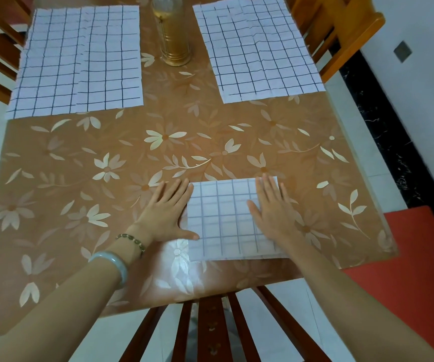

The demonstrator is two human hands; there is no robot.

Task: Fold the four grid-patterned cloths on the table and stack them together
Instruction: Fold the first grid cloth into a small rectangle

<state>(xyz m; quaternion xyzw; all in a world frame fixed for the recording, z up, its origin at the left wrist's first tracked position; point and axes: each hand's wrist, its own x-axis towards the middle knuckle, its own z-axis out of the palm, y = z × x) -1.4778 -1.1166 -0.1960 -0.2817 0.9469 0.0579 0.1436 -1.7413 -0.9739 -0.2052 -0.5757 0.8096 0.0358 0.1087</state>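
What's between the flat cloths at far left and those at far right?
In the head view, a gold bottle stands on the table between the left cloths and the right cloths.

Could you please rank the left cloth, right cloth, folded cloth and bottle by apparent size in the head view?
1. Joint largest: left cloth and right cloth, which look about alike, so unranked.
2. Next: folded cloth, though it is nearest the camera.
3. Smallest: bottle, its top cut off by the frame.
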